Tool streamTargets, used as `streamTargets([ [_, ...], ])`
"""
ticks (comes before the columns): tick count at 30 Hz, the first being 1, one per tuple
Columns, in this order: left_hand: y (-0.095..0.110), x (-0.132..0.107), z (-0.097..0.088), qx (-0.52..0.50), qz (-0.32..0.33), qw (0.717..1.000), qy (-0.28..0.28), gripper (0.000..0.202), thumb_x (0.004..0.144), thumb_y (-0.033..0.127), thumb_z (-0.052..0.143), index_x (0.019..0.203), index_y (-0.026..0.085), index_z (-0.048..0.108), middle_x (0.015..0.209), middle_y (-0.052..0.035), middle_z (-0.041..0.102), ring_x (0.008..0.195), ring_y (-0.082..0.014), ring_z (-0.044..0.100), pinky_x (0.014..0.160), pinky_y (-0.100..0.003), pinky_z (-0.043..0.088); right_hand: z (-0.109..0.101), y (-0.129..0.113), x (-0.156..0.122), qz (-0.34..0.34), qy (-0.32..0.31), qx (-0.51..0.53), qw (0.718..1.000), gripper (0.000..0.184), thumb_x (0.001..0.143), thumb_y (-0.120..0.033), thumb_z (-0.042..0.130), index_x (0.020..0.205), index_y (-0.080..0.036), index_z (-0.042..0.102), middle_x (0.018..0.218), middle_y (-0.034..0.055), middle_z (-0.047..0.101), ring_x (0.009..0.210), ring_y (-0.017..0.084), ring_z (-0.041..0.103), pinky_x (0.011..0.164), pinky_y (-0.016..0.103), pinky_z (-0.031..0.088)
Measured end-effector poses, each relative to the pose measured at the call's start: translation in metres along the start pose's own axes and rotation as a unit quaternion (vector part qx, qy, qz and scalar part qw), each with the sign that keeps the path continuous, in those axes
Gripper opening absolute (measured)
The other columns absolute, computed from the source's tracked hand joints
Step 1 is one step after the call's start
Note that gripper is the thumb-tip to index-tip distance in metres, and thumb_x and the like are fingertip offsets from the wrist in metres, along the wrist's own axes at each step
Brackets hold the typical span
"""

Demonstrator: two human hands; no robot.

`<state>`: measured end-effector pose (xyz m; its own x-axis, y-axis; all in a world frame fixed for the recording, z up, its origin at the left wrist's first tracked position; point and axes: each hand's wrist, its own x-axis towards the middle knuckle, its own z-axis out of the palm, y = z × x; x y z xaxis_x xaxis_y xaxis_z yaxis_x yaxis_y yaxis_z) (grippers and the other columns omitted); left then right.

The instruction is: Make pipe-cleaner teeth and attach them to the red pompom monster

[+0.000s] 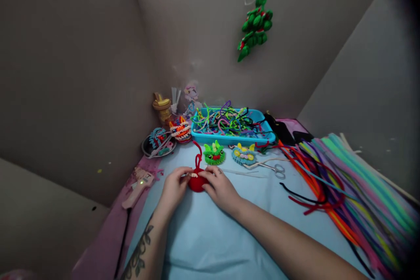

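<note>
Red ball (197,185), pinched by near-closed left fingers (180,172) and right fingers (214,176); blue cloth (203,236) spreads toward the desk's (96,253) near edge

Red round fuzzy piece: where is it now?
In the head view, the red piece sits just left of centre between left hand and right hand, below the green fuzzy figure.
</note>
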<state>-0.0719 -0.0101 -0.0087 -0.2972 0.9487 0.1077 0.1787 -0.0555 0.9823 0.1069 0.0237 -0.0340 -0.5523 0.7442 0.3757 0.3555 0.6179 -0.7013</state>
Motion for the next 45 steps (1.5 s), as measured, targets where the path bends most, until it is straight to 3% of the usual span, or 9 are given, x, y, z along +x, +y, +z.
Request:
streamTargets([
  [6, -0.003, 0.0, 0.0, 0.025, 0.014, 0.999, -0.035, 0.016, 0.067, 0.011, 0.067, 0.074, 0.022, 0.075, 0.083, -0.0074, 0.073, 0.082, -0.0211, 0.065, 0.08, -0.029, 0.048, 0.001, 0.002, 0.002, -0.049, 0.027, -0.016, 0.998, 0.031, 0.083, -0.008, 0.053, 0.108, -0.024, 0.063, 0.103, 0.0085, 0.05, 0.102, 0.023, 0.05, 0.091, 0.04, 0.046],
  [13, -0.003, -0.001, -0.004, 0.051, 0.014, 0.996, -0.076, 0.009, 0.066, 0.021, 0.071, 0.074, 0.018, 0.074, 0.081, -0.0061, 0.072, 0.08, -0.0212, 0.065, 0.076, -0.031, 0.05, 0.004, 0.002, 0.003, -0.06, 0.037, -0.003, 0.998, 0.034, 0.082, -0.004, 0.051, 0.109, -0.021, 0.062, 0.101, 0.0083, 0.052, 0.098, 0.022, 0.05, 0.088, 0.04, 0.046],
  [18, -0.007, 0.0, -0.005, 0.073, 0.003, 0.995, -0.061, 0.017, 0.07, 0.026, 0.068, 0.084, 0.018, 0.072, 0.086, -0.0059, 0.073, 0.08, -0.0206, 0.067, 0.074, -0.031, 0.053, 0.007, 0.0, 0.003, -0.041, 0.047, 0.013, 0.998, 0.029, 0.08, -0.004, 0.054, 0.103, -0.02, 0.061, 0.098, 0.0072, 0.053, 0.099, 0.023, 0.049, 0.09, 0.041, 0.045],
  [23, -0.011, 0.003, -0.006, 0.089, 0.01, 0.995, -0.05, 0.014, 0.069, 0.026, 0.067, 0.08, 0.017, 0.072, 0.084, -0.0066, 0.073, 0.081, -0.0215, 0.067, 0.077, -0.033, 0.052, 0.008, 0.0, 0.004, -0.047, 0.053, 0.017, 0.997, 0.025, 0.08, -0.005, 0.055, 0.098, -0.021, 0.062, 0.098, 0.0068, 0.053, 0.097, 0.023, 0.049, 0.089, 0.041, 0.045],
  [30, -0.011, 0.003, -0.008, 0.076, 0.01, 0.994, -0.083, 0.017, 0.072, 0.027, 0.064, 0.084, 0.016, 0.071, 0.085, -0.0075, 0.074, 0.08, -0.0211, 0.068, 0.075, -0.032, 0.053, 0.007, 0.002, 0.002, -0.058, 0.049, 0.011, 0.997, 0.026, 0.081, -0.005, 0.056, 0.099, -0.022, 0.063, 0.1, 0.0065, 0.055, 0.097, 0.022, 0.049, 0.089, 0.04, 0.045],
  [36, -0.009, 0.001, -0.009, 0.07, 0.015, 0.992, -0.103, 0.011, 0.072, 0.023, 0.064, 0.076, 0.016, 0.07, 0.086, -0.0078, 0.072, 0.083, -0.0206, 0.066, 0.079, -0.033, 0.051, 0.007, 0.001, 0.002, -0.056, 0.046, 0.001, 0.997, 0.033, 0.082, -0.008, 0.054, 0.111, -0.023, 0.061, 0.101, 0.0078, 0.055, 0.098, 0.023, 0.049, 0.089, 0.042, 0.045],
  [45, -0.009, 0.002, -0.012, 0.064, 0.003, 0.993, -0.096, 0.018, 0.072, 0.024, 0.064, 0.087, 0.015, 0.068, 0.09, -0.0083, 0.072, 0.086, -0.0213, 0.066, 0.082, -0.034, 0.05, 0.008, 0.001, 0.002, -0.063, 0.042, -0.001, 0.997, 0.028, 0.082, -0.007, 0.055, 0.102, -0.024, 0.064, 0.099, 0.007, 0.054, 0.097, 0.023, 0.049, 0.088, 0.042, 0.046],
])
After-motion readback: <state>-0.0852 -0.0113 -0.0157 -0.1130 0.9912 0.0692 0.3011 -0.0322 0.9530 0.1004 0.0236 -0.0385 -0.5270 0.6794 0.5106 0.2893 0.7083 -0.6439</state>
